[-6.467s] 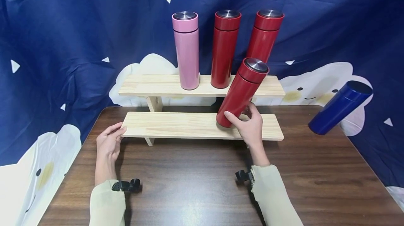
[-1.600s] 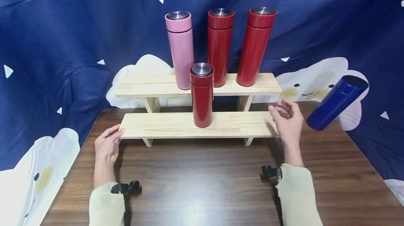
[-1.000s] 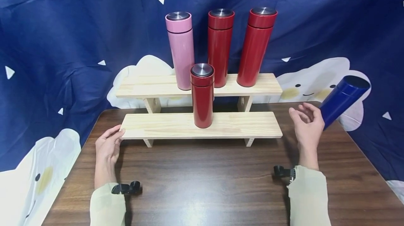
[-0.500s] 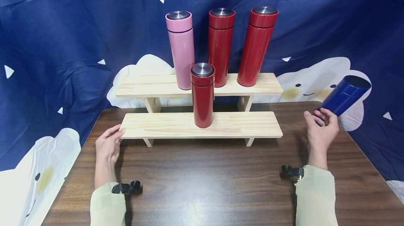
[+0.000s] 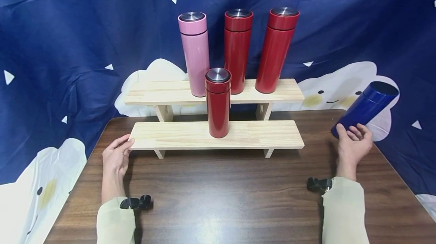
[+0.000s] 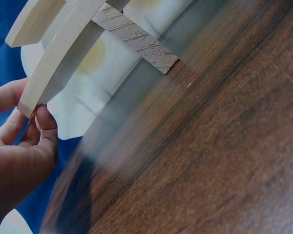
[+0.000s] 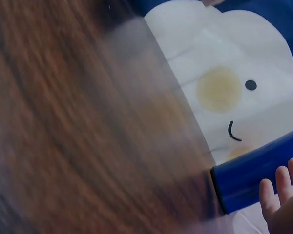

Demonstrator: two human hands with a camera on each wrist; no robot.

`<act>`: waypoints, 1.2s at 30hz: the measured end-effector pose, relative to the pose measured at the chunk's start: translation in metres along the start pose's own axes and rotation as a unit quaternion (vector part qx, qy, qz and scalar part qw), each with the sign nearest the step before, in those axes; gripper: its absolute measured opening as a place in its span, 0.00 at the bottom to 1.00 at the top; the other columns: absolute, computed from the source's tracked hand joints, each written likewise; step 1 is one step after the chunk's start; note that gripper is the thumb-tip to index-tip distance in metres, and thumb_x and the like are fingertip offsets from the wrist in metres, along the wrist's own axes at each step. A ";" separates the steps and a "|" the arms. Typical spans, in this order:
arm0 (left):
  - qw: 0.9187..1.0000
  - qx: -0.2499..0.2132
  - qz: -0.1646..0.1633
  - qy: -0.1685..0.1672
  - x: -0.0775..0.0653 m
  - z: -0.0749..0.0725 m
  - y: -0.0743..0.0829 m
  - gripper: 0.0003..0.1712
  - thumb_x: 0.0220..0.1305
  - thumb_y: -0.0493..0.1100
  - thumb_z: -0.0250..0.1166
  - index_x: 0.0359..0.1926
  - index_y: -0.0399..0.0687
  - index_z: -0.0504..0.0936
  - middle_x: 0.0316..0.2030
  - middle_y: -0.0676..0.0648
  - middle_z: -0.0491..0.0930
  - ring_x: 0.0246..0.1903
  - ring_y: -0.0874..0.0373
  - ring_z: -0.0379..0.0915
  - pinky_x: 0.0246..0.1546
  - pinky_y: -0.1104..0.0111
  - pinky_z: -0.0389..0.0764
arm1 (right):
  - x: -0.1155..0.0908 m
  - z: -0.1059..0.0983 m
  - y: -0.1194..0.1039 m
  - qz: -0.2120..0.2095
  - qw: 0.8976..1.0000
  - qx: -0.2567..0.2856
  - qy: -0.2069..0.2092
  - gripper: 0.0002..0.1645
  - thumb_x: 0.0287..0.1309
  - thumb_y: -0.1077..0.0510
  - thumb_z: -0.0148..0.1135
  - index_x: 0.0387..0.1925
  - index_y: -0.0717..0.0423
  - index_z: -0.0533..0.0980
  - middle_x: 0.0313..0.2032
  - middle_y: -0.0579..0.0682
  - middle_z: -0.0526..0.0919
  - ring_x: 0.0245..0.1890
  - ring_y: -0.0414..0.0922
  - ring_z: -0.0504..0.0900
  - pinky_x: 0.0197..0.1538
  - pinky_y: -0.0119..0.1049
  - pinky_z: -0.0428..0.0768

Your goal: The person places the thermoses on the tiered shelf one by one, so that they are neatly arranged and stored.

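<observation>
My left hand [image 5: 116,157] pinches the left end of the lower board of a two-tier wooden stand [image 5: 170,134]; in the left wrist view its thumb [image 6: 47,122] is under the edge. My right hand [image 5: 354,143] is at the lower part of a dark blue thermos bottle [image 5: 368,102] standing at the table's right. Its thumb and fingers are spread to either side of it, and in the right wrist view the fingers [image 7: 283,183] reach along its side, not curled round it. A red thermos bottle [image 5: 218,111] stands on the lower board.
On the upper board [image 5: 150,90] stand a pink thermos bottle [image 5: 195,58] and two red ones, a middle bottle [image 5: 237,54] and a right bottle [image 5: 277,54]. A blue curtain [image 5: 85,47] with white clouds hangs behind the brown table [image 5: 204,194].
The red bottle, earlier tilted in my right hand, now stands on the lower board. That hand has released it and moved right to the blue bottle. My left hand stays on the board.
</observation>
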State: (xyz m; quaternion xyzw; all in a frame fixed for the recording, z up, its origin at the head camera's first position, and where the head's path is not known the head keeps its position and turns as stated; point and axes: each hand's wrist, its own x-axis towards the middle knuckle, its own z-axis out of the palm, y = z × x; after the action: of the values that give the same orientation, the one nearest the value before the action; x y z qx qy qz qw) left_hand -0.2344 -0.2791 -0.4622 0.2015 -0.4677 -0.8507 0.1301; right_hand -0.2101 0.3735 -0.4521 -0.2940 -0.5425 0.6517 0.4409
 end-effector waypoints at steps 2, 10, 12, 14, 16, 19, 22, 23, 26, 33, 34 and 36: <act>1.000 -0.001 -0.001 0.001 0.000 0.000 0.000 0.14 0.54 0.17 0.68 0.38 0.33 0.89 0.36 0.43 0.83 0.29 0.57 0.82 0.31 0.73 0.84 | 0.003 -0.003 0.002 0.005 1.000 -0.007 0.006 0.28 0.45 0.70 0.77 0.48 0.51 0.78 0.38 0.44 0.80 0.34 0.34 0.77 0.44 0.25 0.74; 1.000 0.000 -0.003 0.006 0.000 0.000 0.001 0.13 0.55 0.18 0.69 0.39 0.33 0.89 0.35 0.43 0.84 0.29 0.57 0.82 0.30 0.72 0.84 | 0.017 -0.009 0.006 0.021 0.999 -0.022 0.022 0.28 0.43 0.70 0.77 0.45 0.47 0.78 0.43 0.43 0.79 0.38 0.35 0.77 0.48 0.26 0.73; 1.000 0.005 0.000 0.006 0.000 0.000 0.001 0.13 0.55 0.19 0.69 0.38 0.33 0.89 0.35 0.44 0.84 0.29 0.58 0.82 0.30 0.73 0.84 | 0.019 -0.009 0.005 0.030 0.999 -0.017 0.023 0.29 0.43 0.71 0.77 0.46 0.47 0.78 0.45 0.44 0.78 0.40 0.36 0.78 0.49 0.26 0.74; 1.000 0.006 0.002 0.006 -0.001 0.000 0.001 0.13 0.55 0.19 0.69 0.38 0.33 0.89 0.35 0.44 0.84 0.29 0.58 0.82 0.30 0.73 0.84 | 0.022 -0.009 0.005 0.040 0.999 -0.018 0.023 0.31 0.42 0.72 0.77 0.47 0.47 0.77 0.46 0.44 0.78 0.42 0.36 0.78 0.50 0.27 0.74; 1.000 0.007 0.003 0.005 0.000 0.000 0.001 0.13 0.55 0.18 0.69 0.38 0.34 0.89 0.35 0.44 0.84 0.29 0.58 0.82 0.30 0.73 0.84 | 0.024 -0.009 0.006 0.052 0.998 -0.025 0.022 0.33 0.42 0.72 0.78 0.49 0.47 0.77 0.47 0.43 0.77 0.43 0.36 0.78 0.52 0.26 0.73; 1.000 0.005 0.001 0.002 0.000 0.001 0.001 0.13 0.55 0.18 0.69 0.38 0.33 0.89 0.35 0.44 0.84 0.29 0.57 0.82 0.30 0.73 0.84 | 0.027 -0.010 0.008 0.071 0.997 -0.035 0.022 0.34 0.42 0.72 0.78 0.49 0.45 0.76 0.47 0.41 0.77 0.45 0.36 0.76 0.53 0.26 0.72; 1.000 0.006 0.001 0.002 0.001 0.001 0.001 0.12 0.55 0.19 0.69 0.36 0.34 0.89 0.34 0.44 0.84 0.29 0.57 0.82 0.29 0.73 0.83 | 0.031 -0.010 0.011 0.083 0.995 -0.047 0.022 0.34 0.42 0.71 0.79 0.49 0.43 0.76 0.47 0.40 0.76 0.46 0.35 0.75 0.54 0.25 0.71; 1.000 0.005 0.000 0.003 0.001 0.001 0.001 0.12 0.55 0.19 0.69 0.36 0.34 0.89 0.33 0.44 0.84 0.28 0.57 0.82 0.29 0.73 0.83 | 0.032 -0.010 0.012 0.086 0.995 -0.049 0.021 0.35 0.42 0.70 0.79 0.49 0.43 0.75 0.47 0.40 0.76 0.47 0.35 0.75 0.55 0.25 0.71; 1.000 0.004 -0.002 0.006 0.001 0.001 0.001 0.12 0.55 0.18 0.69 0.35 0.35 0.89 0.33 0.44 0.84 0.28 0.57 0.82 0.28 0.73 0.83 | 0.036 -0.009 0.016 0.088 0.995 -0.049 0.016 0.36 0.41 0.71 0.79 0.51 0.43 0.75 0.47 0.40 0.75 0.49 0.36 0.74 0.58 0.26 0.70; 1.000 0.005 -0.001 0.006 0.001 0.002 0.000 0.12 0.56 0.18 0.67 0.33 0.34 0.89 0.33 0.44 0.84 0.28 0.57 0.82 0.28 0.72 0.83 | 0.045 -0.010 0.023 0.100 0.995 -0.031 0.003 0.42 0.41 0.75 0.78 0.57 0.46 0.73 0.48 0.40 0.74 0.53 0.37 0.74 0.62 0.27 0.69; 1.000 0.004 0.000 0.006 0.001 0.002 0.000 0.12 0.56 0.18 0.67 0.33 0.34 0.89 0.32 0.44 0.85 0.28 0.57 0.82 0.28 0.72 0.83 | 0.046 -0.010 0.023 0.100 0.994 -0.035 0.000 0.43 0.41 0.75 0.78 0.59 0.46 0.73 0.48 0.40 0.74 0.54 0.37 0.74 0.63 0.27 0.69; 1.000 0.002 0.002 0.006 0.001 0.001 0.000 0.12 0.56 0.17 0.67 0.33 0.34 0.89 0.32 0.43 0.84 0.28 0.57 0.82 0.28 0.72 0.83 | 0.048 -0.009 0.024 0.101 0.994 -0.046 -0.007 0.45 0.42 0.74 0.78 0.62 0.46 0.72 0.50 0.40 0.74 0.55 0.36 0.73 0.64 0.27 0.68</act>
State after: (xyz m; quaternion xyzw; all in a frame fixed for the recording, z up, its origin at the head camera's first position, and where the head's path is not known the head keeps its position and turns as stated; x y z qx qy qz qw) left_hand -0.2361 -0.2786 -0.4618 0.2060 -0.4692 -0.8482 0.1340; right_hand -0.2291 0.4196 -0.4729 -0.3630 -0.5421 0.6696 0.3550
